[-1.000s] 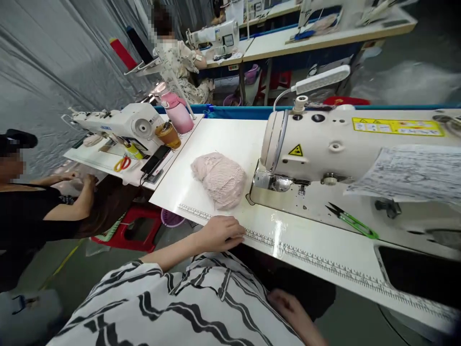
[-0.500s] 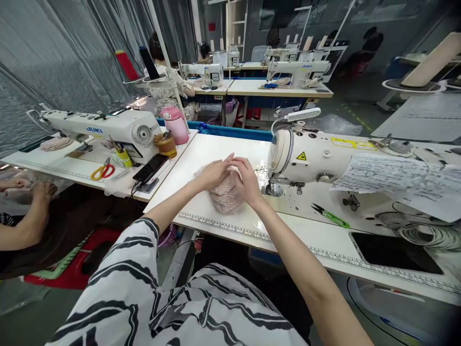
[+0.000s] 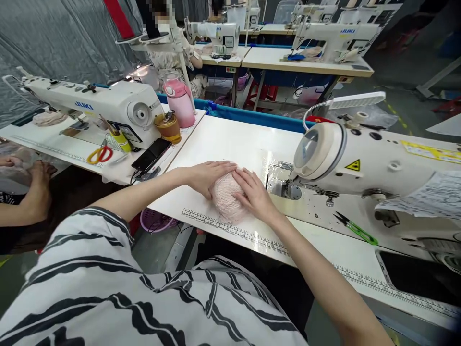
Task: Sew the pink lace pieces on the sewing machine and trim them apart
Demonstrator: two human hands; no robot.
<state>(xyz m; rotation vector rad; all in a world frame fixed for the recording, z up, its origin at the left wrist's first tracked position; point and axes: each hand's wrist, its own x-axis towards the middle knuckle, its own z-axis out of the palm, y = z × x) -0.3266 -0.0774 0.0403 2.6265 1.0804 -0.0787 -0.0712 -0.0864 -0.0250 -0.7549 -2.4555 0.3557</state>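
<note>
A pale pink, dome-shaped piece of lacy fabric (image 3: 226,199) lies on the white sewing table (image 3: 230,139), close to its front edge. My left hand (image 3: 211,177) rests over its upper left side, fingers stretched out and flat. From the right, my right hand (image 3: 255,194) lies on the same piece with its fingers extended. The fingertips of both hands meet near the top of the dome. Part of the fabric is hidden under my palms. Just right of my right hand is the needle area of a white sewing machine (image 3: 320,149).
Green-handled thread snips (image 3: 356,228) and a dark phone (image 3: 418,276) lie on the right. A printed ruler strip (image 3: 230,230) follows the table edge. At left stand a pink bottle (image 3: 179,102), an amber cup (image 3: 168,127) and another machine (image 3: 108,108); a co-worker's hands (image 3: 39,175) are beyond.
My fingers have come down from an arched position over the fabric to lie flatter on it. My view has tilted down and shifted, so the right machine appears larger and farther right.
</note>
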